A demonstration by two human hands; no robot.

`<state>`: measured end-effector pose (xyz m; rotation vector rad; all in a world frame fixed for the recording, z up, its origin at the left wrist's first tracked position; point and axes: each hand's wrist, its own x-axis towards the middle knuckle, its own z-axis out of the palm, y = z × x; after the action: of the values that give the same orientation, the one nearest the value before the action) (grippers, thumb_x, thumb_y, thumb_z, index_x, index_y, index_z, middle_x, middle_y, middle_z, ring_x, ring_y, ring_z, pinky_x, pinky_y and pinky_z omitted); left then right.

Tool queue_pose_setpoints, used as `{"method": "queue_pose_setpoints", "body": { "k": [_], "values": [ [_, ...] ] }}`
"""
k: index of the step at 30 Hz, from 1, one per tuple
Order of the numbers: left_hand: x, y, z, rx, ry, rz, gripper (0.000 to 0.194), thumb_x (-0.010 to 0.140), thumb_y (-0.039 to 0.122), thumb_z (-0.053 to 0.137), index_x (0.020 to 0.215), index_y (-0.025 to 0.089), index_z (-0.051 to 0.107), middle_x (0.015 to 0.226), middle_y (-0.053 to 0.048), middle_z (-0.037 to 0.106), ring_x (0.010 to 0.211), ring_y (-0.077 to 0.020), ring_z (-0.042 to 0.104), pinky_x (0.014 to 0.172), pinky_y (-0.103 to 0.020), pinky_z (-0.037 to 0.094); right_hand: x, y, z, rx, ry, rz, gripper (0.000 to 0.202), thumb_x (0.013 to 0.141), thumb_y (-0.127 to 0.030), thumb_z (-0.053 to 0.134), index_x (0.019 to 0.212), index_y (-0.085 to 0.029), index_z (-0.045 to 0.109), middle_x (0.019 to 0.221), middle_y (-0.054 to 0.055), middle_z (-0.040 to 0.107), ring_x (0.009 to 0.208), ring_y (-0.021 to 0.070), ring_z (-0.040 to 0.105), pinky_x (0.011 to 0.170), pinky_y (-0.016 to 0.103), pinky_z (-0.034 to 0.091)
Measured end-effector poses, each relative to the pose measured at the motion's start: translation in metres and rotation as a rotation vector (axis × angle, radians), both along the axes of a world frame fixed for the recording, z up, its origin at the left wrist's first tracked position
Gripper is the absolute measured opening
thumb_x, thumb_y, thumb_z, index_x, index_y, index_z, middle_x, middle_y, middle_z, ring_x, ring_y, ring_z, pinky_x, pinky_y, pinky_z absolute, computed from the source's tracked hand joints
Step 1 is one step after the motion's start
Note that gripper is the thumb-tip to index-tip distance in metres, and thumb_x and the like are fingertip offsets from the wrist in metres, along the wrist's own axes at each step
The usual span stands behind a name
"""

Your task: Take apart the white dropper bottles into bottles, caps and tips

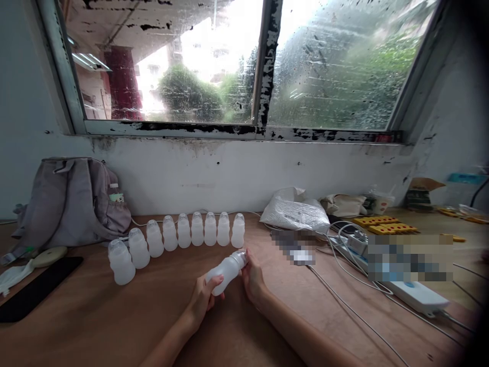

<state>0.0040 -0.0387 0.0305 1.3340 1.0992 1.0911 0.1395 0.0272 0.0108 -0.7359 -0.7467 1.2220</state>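
Note:
A frosted white baby bottle [224,275] with a clear cap is held tilted above the table, its capped end pointing up and to the right. My left hand [205,294] wraps round the lower body, thumb on top. At the other end, the fingers of my right hand [252,275] close on the clear cap [240,257]. Behind them several matching bottles stand upright in a curved row, from the nearest-left bottle [122,262] to the rightmost bottle [238,231].
A grey backpack [72,199] leans on the wall at left, near a black flat pad [40,290]. To the right lie a silver bubble mailer [294,211], a white power strip [416,296] with cables, and yellow blocks [385,224]. The brown table [91,326] meets the wall below a window.

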Motion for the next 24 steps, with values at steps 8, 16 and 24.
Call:
{"method": "queue_pose_setpoints", "body": {
  "k": [8, 16, 24],
  "values": [
    [-0.005, -0.012, 0.004, 0.34, 0.432, 0.249, 0.035, 0.064, 0.036, 0.057, 0.093, 0.018, 0.05, 0.068, 0.001, 0.056, 0.054, -0.0114, 0.048, 0.05, -0.02, 0.037, 0.043, 0.026, -0.004, -0.053, -0.445, -0.175, 0.029, 0.068, -0.047, 0.052, 0.067, -0.018, 0.051, 0.06, -0.001, 0.051, 0.053, 0.0123, 0.046, 0.048, 0.023, 0.036],
    [-0.014, -0.008, 0.009, 0.335, 0.363, 0.359, 0.042, 0.068, 0.04, 0.053, 0.105, 0.02, 0.044, 0.088, -0.003, 0.06, 0.071, -0.017, 0.058, 0.062, -0.027, 0.045, 0.036, 0.011, 0.003, 0.271, -1.18, -0.117, 0.024, 0.072, -0.038, 0.049, 0.086, -0.018, 0.054, 0.071, 0.002, 0.058, 0.067, 0.0168, 0.053, 0.063, 0.027, 0.039],
    [-0.015, -0.003, 0.001, 0.341, 0.348, 0.374, 0.043, 0.068, 0.041, 0.054, 0.104, 0.02, 0.045, 0.087, -0.003, 0.061, 0.071, -0.0167, 0.058, 0.062, -0.027, 0.045, 0.035, 0.01, -0.004, 0.267, -1.438, -0.133, 0.021, 0.071, -0.032, 0.047, 0.088, -0.02, 0.051, 0.08, 0.004, 0.061, 0.079, 0.0193, 0.053, 0.073, 0.03, 0.038]
  ]
}}
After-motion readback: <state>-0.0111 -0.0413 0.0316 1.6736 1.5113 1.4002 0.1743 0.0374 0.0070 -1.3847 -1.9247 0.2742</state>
